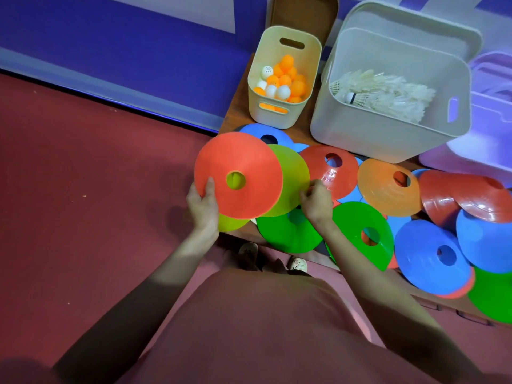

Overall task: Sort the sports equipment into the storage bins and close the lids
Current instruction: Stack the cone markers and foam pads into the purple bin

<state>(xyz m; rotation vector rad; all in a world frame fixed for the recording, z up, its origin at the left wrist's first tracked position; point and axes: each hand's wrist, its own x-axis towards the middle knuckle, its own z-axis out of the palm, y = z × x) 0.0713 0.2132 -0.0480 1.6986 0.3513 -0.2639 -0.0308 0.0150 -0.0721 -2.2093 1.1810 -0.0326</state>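
My left hand (203, 205) grips the lower left edge of a red disc cone (249, 162) stacked over a yellow-green one (295, 173), lifted at the table's left end. My right hand (315, 200) pinches the right edge of that yellow-green cone. Several more disc cones, red (340, 176), orange (385, 189), green (352, 223) and blue (426, 259), lie overlapping across the wooden table (238, 106). A small beige bin (277, 112) holds orange and white ping-pong balls (285, 81). A larger white bin (360, 134) holds white shuttlecocks (388, 98). Both stand without lids on.
A lid (302, 12) leans behind the small bin, and another white lid (410, 26) stands behind the large bin. A translucent purple bin (487, 151) sits at the far right. Red floor (83, 189) lies left of the table, a blue wall (110, 51) behind. My feet (296, 263) show below the table's edge.
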